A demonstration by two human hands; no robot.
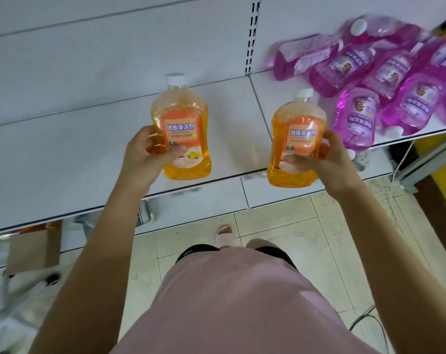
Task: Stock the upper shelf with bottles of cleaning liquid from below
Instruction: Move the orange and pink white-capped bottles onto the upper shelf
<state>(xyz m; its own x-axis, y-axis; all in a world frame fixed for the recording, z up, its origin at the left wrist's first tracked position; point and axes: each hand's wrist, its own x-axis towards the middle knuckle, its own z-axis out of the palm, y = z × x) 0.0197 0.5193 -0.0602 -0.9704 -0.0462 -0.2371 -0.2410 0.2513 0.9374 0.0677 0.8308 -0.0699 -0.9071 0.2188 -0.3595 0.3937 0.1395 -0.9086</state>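
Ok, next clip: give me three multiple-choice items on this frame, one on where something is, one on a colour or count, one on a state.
1. Where do the purple bottles lie?
A. On the floor
B. On the right part of the shelf
C. In the cardboard box

2. How many orange bottles are being held?
A. One
B. Two
C. Three

3. What state are the caps of the orange bottles in?
A. Removed
B. Hanging loose
C. On

Answers:
1. B, they are piled on their sides at the shelf's right end.
2. B, the left hand grips one orange bottle and the right hand grips the other orange bottle.
3. C, a white cap sits on top of each.
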